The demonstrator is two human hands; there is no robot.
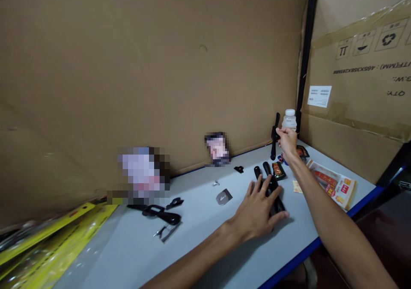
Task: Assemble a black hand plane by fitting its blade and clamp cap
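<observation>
My right hand [287, 141] pinches a black spokeshave body [273, 147] near its middle, holding it upright above the table's far right corner. Spread flat, my left hand [258, 207] rests over more black two-handled spokeshave bodies [266, 169], which its fingers partly cover. Left of that hand lies a grey slotted blade [224, 197]. Beyond it are small silver screws [215, 183] and a small black cap piece [239, 169]. Another black spokeshave body [163, 214] lies farther left, beside a black cap [175, 203] and a metal blade [170, 232].
Yellow-edged plastic packages [73, 237] cover the left end of the grey table [205, 254]. A white-capped bottle [289, 120], a small dark packet [278, 171] and a printed package [334, 184] stand or lie at right. Cardboard walls [160, 66] enclose the back and right.
</observation>
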